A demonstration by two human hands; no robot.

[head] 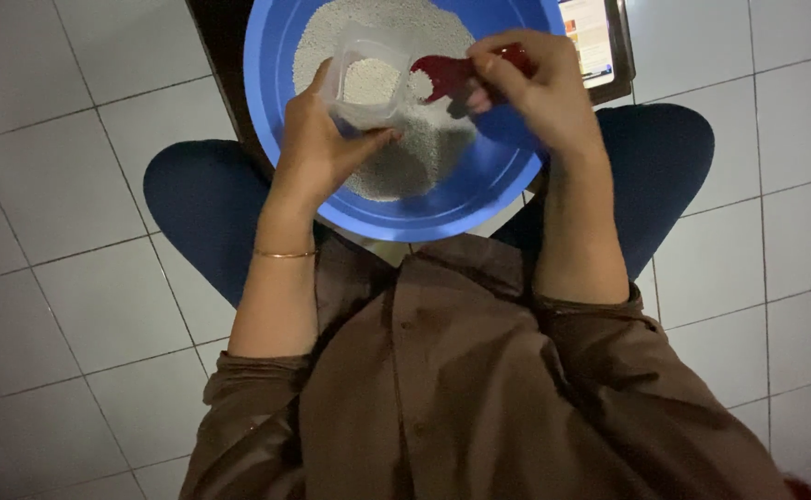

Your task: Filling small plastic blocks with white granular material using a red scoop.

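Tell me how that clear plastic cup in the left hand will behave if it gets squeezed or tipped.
The clear cup looks thin-walled, so the left hand could probably flex it. It holds white granules, so tilting would likely spill them into the blue basin. It seems light, being only part full beside the red scoop in the right hand.

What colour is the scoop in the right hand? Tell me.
Red: the scoop, seen in the head view.
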